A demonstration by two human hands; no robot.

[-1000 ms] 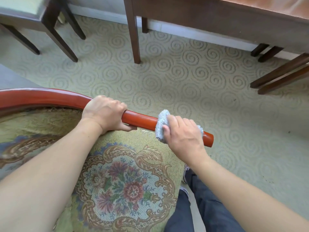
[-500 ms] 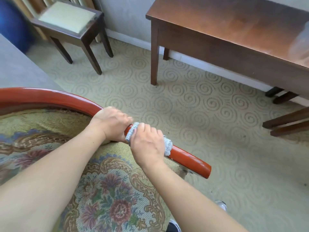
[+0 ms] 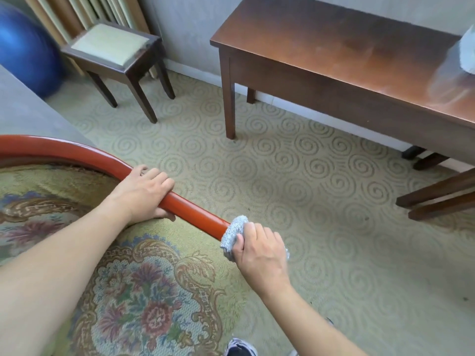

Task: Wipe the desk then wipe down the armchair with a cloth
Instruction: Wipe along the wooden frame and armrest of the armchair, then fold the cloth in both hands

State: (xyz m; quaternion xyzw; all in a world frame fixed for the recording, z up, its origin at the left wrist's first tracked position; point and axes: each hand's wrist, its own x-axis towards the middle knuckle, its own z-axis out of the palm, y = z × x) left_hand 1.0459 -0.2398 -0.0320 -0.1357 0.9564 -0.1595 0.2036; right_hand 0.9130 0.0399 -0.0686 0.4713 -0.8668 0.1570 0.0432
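The armchair's glossy red wooden arm rail [image 3: 84,156] curves from the left edge down toward the middle. Its floral tapestry seat [image 3: 133,299] fills the lower left. My left hand [image 3: 144,194] grips the rail partway along. My right hand [image 3: 259,255] holds a grey-blue cloth [image 3: 232,233] wrapped over the rail's front end, which is hidden under cloth and hand. The dark wooden desk [image 3: 334,55] stands at the upper right against the wall.
A small dark stool [image 3: 113,47] with a pale cushion stands at the upper left beside a blue ball [image 3: 23,47]. Another pale cloth [image 3: 466,47] lies on the desk's right end. Dark chair legs [image 3: 437,199] reach in at the right. Swirl-patterned carpet [image 3: 295,201] covers the floor.
My right hand slid the cloth up the rail beside my left hand, then back down to the rail's front end. The view tilted upward, showing more of the desk and stool.
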